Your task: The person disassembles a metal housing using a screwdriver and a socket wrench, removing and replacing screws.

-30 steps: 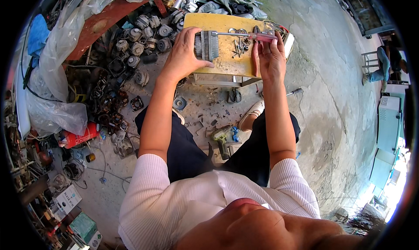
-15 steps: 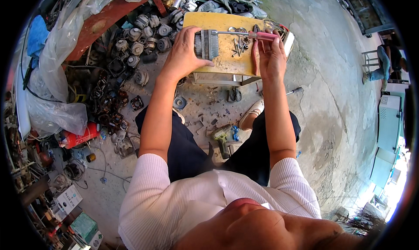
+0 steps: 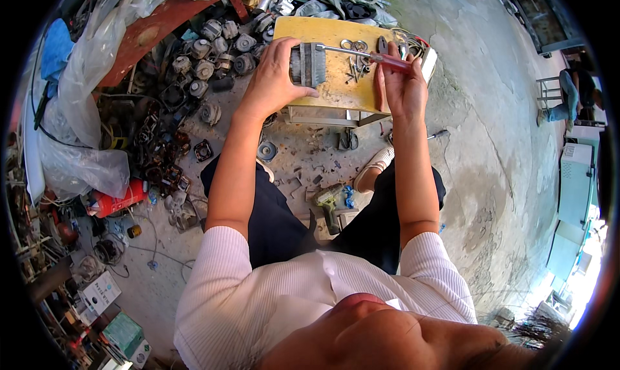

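Observation:
My left hand (image 3: 274,79) is wrapped round a grey ribbed metal motor (image 3: 309,66), which lies on its side over the left part of a small yellow table (image 3: 342,31). In my right hand (image 3: 407,85) is a screwdriver (image 3: 391,62) with a red see-through handle. Its long shank runs leftward, and the tip meets the upper right end of the motor. Beneath the screwdriver handle lie red-handled pliers (image 3: 379,89). Several loose bolts (image 3: 356,68) and metal rings (image 3: 354,45) rest on the tabletop between the motor and the pliers.
Many dismantled motors (image 3: 203,69) are heaped on the floor left of the table. A green cordless drill (image 3: 329,205) stands between my feet. Another screwdriver (image 3: 438,135) lies right of my foot. A red container (image 3: 116,199) and clear plastic sheeting (image 3: 84,157) are farther left. Someone (image 3: 568,95) sits far right.
The screwdriver's handle end has dropped toward me, so its shank now slants more. My right hand has shifted slightly with it, while my left hand keeps its hold on the motor.

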Action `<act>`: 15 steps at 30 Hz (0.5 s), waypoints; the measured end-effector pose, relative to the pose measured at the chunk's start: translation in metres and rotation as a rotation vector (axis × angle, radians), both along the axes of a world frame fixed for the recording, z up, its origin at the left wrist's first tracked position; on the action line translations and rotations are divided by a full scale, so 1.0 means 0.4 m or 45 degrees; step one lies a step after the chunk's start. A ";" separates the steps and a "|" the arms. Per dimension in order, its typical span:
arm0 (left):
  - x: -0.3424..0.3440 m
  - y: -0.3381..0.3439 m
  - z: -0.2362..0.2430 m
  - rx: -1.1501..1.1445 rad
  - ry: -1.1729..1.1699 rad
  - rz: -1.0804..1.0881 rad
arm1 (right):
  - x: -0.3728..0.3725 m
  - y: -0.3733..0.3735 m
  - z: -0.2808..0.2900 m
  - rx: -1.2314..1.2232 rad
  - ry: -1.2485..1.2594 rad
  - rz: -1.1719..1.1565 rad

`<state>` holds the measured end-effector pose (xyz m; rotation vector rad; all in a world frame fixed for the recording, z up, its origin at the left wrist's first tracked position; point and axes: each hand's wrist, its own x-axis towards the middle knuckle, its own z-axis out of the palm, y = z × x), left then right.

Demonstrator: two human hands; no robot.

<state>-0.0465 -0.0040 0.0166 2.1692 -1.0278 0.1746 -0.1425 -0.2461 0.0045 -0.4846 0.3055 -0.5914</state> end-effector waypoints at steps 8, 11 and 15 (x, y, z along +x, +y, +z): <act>-0.003 -0.004 -0.003 -0.015 0.002 -0.027 | 0.004 -0.039 -0.034 0.234 0.023 0.006; -0.003 -0.005 -0.002 -0.014 0.006 -0.020 | -0.001 -0.037 -0.043 0.392 0.200 -0.055; -0.001 -0.001 -0.005 -0.022 0.026 -0.008 | -0.002 -0.015 -0.048 0.046 0.110 -0.081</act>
